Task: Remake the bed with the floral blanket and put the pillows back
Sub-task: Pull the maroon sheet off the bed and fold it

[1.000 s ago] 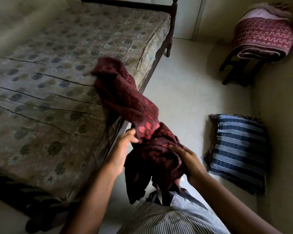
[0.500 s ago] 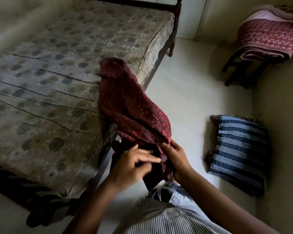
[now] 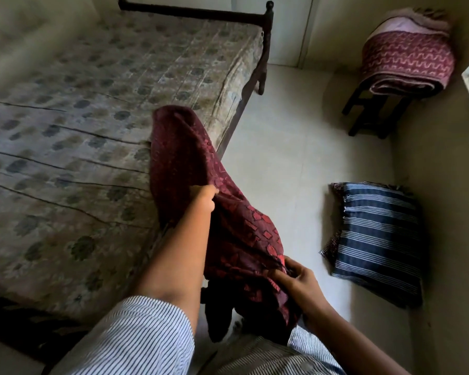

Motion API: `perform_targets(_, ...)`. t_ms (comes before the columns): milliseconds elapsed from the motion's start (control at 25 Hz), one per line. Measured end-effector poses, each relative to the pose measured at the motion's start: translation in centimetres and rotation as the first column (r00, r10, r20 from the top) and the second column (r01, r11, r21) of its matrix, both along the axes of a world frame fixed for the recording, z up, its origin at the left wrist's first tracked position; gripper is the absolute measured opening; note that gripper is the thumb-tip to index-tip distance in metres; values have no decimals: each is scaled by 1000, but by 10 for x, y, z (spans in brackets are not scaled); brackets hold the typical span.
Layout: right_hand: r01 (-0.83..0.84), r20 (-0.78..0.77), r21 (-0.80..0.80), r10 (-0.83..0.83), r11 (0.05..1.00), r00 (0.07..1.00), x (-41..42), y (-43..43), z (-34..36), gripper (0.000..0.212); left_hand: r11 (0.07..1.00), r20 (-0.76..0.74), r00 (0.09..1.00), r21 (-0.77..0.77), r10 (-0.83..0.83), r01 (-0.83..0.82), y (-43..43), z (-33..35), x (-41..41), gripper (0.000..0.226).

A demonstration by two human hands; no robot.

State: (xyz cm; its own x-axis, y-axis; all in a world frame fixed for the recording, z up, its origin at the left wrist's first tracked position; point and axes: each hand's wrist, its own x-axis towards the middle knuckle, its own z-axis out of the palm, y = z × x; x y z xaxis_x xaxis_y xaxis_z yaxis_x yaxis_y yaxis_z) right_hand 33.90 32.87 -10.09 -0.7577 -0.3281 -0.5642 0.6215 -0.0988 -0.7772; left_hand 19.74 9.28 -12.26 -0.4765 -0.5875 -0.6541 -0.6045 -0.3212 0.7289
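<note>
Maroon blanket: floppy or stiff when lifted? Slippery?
Likely floppy: the blanket sags in folds between left hand and right hand. Probably grippy: textured weave, held by a finger pinch. Seems fairly light: its end hangs from that pinch.

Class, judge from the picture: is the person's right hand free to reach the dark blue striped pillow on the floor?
Probably not yet: the right hand pinches the dark red patterned cloth, which the left hand also holds. The floor across to the pillow shows nothing in between.
</note>
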Motion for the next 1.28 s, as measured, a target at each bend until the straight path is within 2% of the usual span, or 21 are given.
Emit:
perform_targets(40, 20, 14, -10, -20, 1000, 1000, 0, 1, -2, 39, 997, -53, 998, 65, 32, -29, -4, 1, 2, 51)
perform_targets(120, 66, 40, -18, -65, 998, 997, -2, 4, -4, 27, 989, -262, 965, 146, 25, 14, -6, 18, 16, 46)
perform_targets(200, 127, 66, -2, -126, 992, 990, -7, 5, -4, 18, 991, -438, 894, 42, -93, 124, 2, 41, 45, 53)
perform_targets(280, 168, 84, 7, -168, 986, 982, -13, 4, -1, 17, 953, -475, 826, -170, -304, 252, 19, 63, 83, 45)
perform_targets(360, 182, 102, 5, -182, 983, 978, -21, 1, 4, 18, 805, -428, 683, -304, -593, 509, 45, 72, 122, 33)
perform_targets(440, 187, 102, -24, -184, 982, 978, -26, -3, 8, 18, 563, -321, 466, -381, -824, 733, 77, 73, 156, 45)
perform_targets(480, 192, 92, -37, -188, 981, 978, -27, -5, 9, 18, 491, -276, 407, -434, -871, 755, 89, 71, 169, 51)
perform_targets(520, 196, 76, -46, -192, 980, 978, -28, -5, 9, 17, 491, -281, 403, -458, -871, 741, 94, 70, 174, 54)
perform_targets(560, 194, 64, -55, -191, 979, 980, -28, -5, 10, 18, 571, -350, 455, -418, -819, 706, 92, 72, 172, 54)
perform_targets(640, 185, 60, -71, -181, 980, 982, -27, -5, 10, 18, 780, -470, 628, -286, -621, 557, 75, 69, 158, 42)
perform_targets(680, 189, 66, -69, -184, 980, 981, -26, -5, 8, 19, 866, -466, 731, -240, -499, 438, 62, 64, 147, 34)
perform_targets(760, 192, 75, -58, -187, 980, 979, -24, -2, 4, 19, 945, -348, 886, -220, -308, 242, 37, 48, 128, 26)
perform_targets(840, 186, 83, -38, -182, 982, 980, -19, 3, 1, 20, 960, -231, 946, -212, -229, 181, 23, 31, 114, 25)
perform_targets(920, 173, 86, -18, -171, 985, 982, -14, 11, 0, 20, 959, -164, 959, -201, -232, 198, 18, 19, 97, 25)
perform_targets(1000, 153, 78, -3, -152, 988, 985, -9, 23, 2, 19, 941, -74, 949, -173, -307, 291, 21, 13, 77, 25)
perform_targets(1120, 173, 28, 41, -174, 984, 984, 0, 45, 8, 19, 843, 99, 841, -43, -531, 537, 43, 9, 56, 22)
perform_targets(1200, 195, -11, 125, -195, 973, 981, 5, 61, 9, 19, 749, 48, 747, 53, -663, 660, 62, 6, 48, 33)
perform_targets(1280, 239, -58, 181, -232, 954, 971, 8, 82, 11, 19, 645, -44, 648, 63, -760, 761, 85, 6, 37, 41)
